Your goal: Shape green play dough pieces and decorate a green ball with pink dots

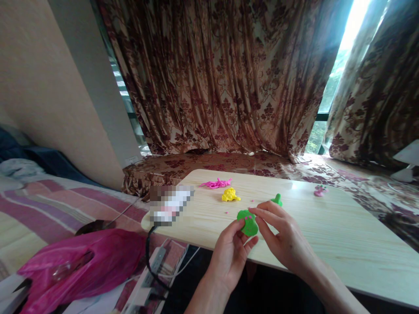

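Observation:
My left hand point(231, 250) grips a flattened, wavy-edged piece of green modelling clay point(249, 226) between thumb and fingers, above the table's near edge. Small pink dots of clay sit on its face. At the upper right of the green piece, my right hand point(284, 235) has its fingers bent close together, the tips at the clay; what they pinch, if anything, is too small to make out. Behind that hand stands another green clay piece point(277, 199) with an upright stub, partly hidden. A yellow clay lump point(230, 195) and stringy pink clay point(216, 183) lie farther back.
The pale wooden table point(327, 231) carries pink crumbs, a blurred-out object point(173, 205) at left and a small pink-and-green figure point(320, 190) at right. A black cable, a power strip point(153, 266) and a pink plastic bag point(88, 266) are at lower left. Curtains point(222, 78) hang behind.

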